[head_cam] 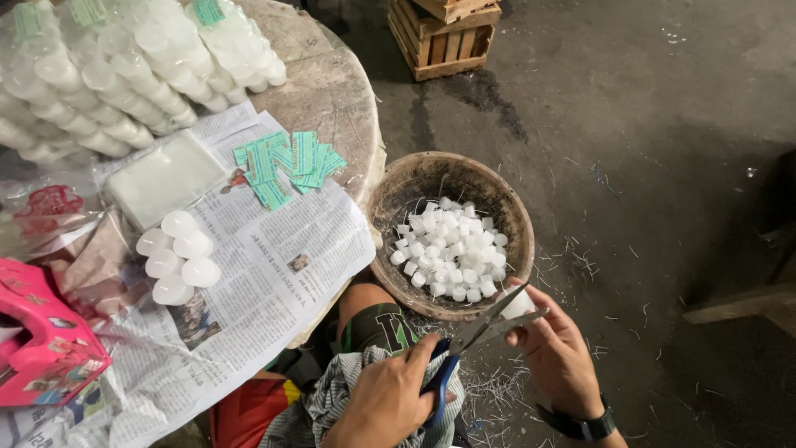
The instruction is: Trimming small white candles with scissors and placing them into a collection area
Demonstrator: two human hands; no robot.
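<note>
**Scissors met a small white candle above the basket**

Scissors (477, 336) with blue handles sat in the left hand (385, 398), whose fingers were closed through the loops; the blades stood parted and pointed up to the right. Their tips reached a small white candle (518, 304) pinched between the fingertips of the right hand (555, 353), which wore a dark wristwatch (580, 425). Both hands hovered low in the view, just beside the near rim of a round brown basket (390, 195) on the dark floor. Inside the basket lay a heap of similar small white candles (452, 249). Fine pale trimmings (497, 386) were scattered on the floor under the hands.

To the left stood a round stone table (332, 83) covered with newspaper (282, 282). On the paper rested a cluster of six white candles (177, 255), a fan of green paper labels (286, 166) and a stack of clear plastic bags (164, 178). Packed rows of bagged candles (124, 66) filled the table's far side, and a pink plastic object (41, 340) lay at the left edge. A wooden crate (444, 37) stood well apart, at the top.
</note>
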